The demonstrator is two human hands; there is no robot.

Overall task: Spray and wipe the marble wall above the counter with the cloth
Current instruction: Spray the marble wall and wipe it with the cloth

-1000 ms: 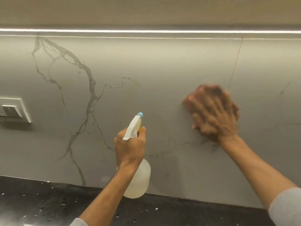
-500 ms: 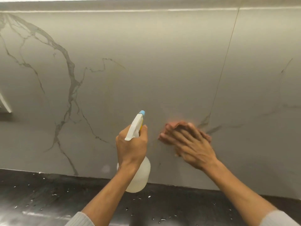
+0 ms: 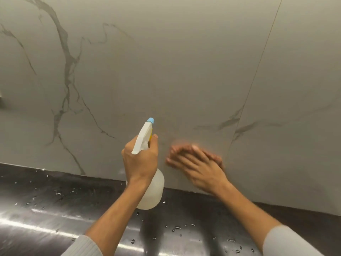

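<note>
Marble wall (image 3: pixel 166 61): flat right hand (image 3: pixel 199 167), pressing its barely visible orange cloth (image 3: pixel 218 159), has swept low-left beside left hand (image 3: pixel 142 161) gripping translucent spray bottle (image 3: pixel 151 193), finishing this lower strip.

The marble wall (image 3: pixel 166 71) is pale grey-beige with dark grey branching veins, thickest up and left of the spray bottle (image 3: pixel 150 189). That bottle has a cloudy translucent white body, a white trigger head, a light blue nozzle tip and a sliver of yellow under the head. Below the bottle the desk (image 3: pixel 46 200) is glossy black, speckled with pale droplets. Both sleeves (image 3: pixel 287 241) are light grey.
</note>
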